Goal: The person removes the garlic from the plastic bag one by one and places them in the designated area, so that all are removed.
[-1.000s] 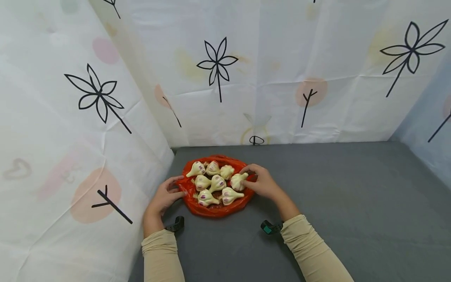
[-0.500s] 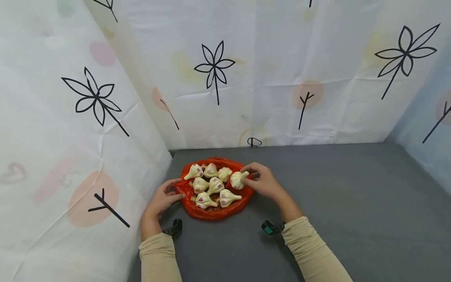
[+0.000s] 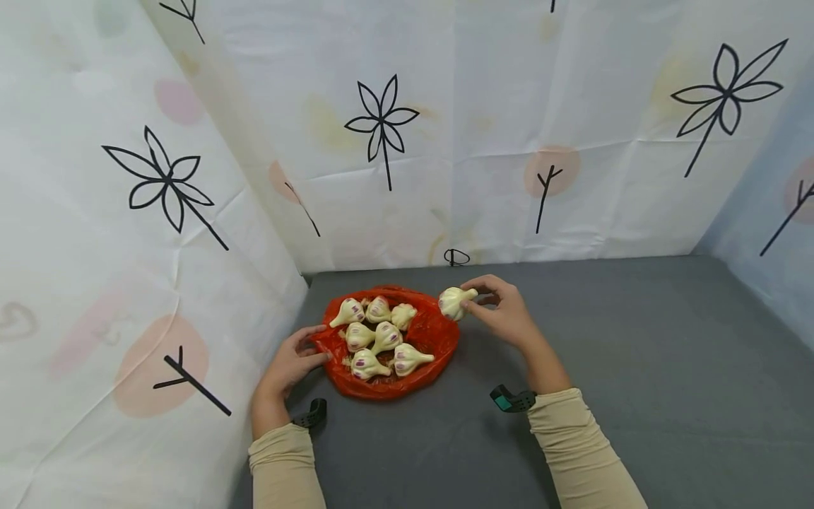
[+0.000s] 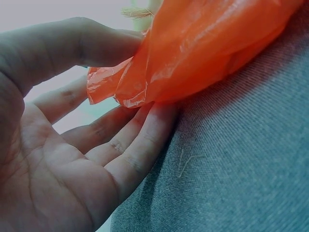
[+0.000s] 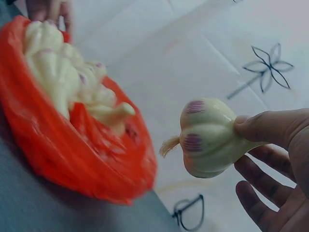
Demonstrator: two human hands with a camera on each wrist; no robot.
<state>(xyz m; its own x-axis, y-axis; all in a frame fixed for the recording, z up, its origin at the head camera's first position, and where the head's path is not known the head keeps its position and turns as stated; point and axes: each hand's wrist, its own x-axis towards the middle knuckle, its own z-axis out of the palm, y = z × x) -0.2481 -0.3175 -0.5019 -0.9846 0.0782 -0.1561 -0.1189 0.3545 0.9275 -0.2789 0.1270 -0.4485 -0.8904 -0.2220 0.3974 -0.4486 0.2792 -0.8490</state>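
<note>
A red plastic bag (image 3: 439,339), its mouth spread wide, lies on the table with several whitish, purple-marked garlic bulbs (image 3: 410,359) in it. My left hand (image 3: 287,371) pinches the bag's left edge, thumb above and fingers beneath; the left wrist view shows the thin plastic (image 4: 203,58) between them. Up at the bag's right rim, my right hand (image 3: 509,317) holds one garlic bulb (image 3: 453,304) by its neck. In the right wrist view this garlic bulb (image 5: 207,140) hangs apart from the bag, its dry root tuft pointing away from the hand.
A grey cloth-covered table (image 3: 636,367) stretches right of the bag. White patterned curtains (image 3: 490,141) stand behind it and close along the left side, near my left forearm. Each wrist wears a dark band (image 3: 511,400).
My right hand has lifted a garlic bulb from the bag's right side and moved it up and right, past the rim. The left hand keeps its place at the bag's left edge.
</note>
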